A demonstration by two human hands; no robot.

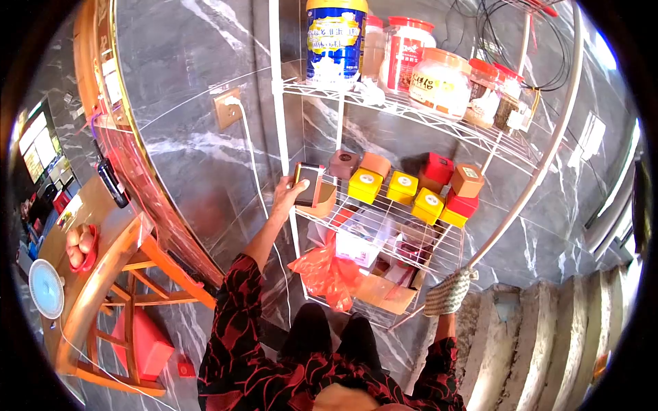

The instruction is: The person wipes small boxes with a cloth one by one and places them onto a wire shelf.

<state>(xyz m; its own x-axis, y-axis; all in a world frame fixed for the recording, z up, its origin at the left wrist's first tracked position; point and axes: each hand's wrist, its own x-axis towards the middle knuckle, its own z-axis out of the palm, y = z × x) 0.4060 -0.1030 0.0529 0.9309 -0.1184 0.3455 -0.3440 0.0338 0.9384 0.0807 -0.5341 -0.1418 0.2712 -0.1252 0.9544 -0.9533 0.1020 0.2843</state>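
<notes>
Dark rectangular box with red edges (309,183) is at the left end of the middle shelf, in front of a light-brown box (326,200); can't tell if it rests on anything. Shelf belongs to a white metal wire rack (277,89) against dark grey marble-look wall tiles with white veins (185,116). Same shelf, to the right: yellow square boxes with round white labels (365,186), a dark maroon box (344,164), plus brown and red boxes, some stacked. Top shelf: blue cylindrical tin with gold lid (336,44), clear plastic jars with red lids (439,85). Bottom level: translucent red plastic bag (332,274), brown cardboard carton (385,293).

Room: beige wall socket (227,109) with white cable; left side has a brown wooden desk (86,205), red basket (89,259) of round brownish items on it, orange-brown wooden chair (175,264) near it. Right side, rough grey concrete steps (541,342).

Left hand (288,194) is partly closed, grasping the dark box, thumb on its front face. Right hand (449,294) is covered by grey-and-cream woven fabric, at the lower part of the rack's right front post; fingers hidden, can't tell whether it's clenched or loose.
</notes>
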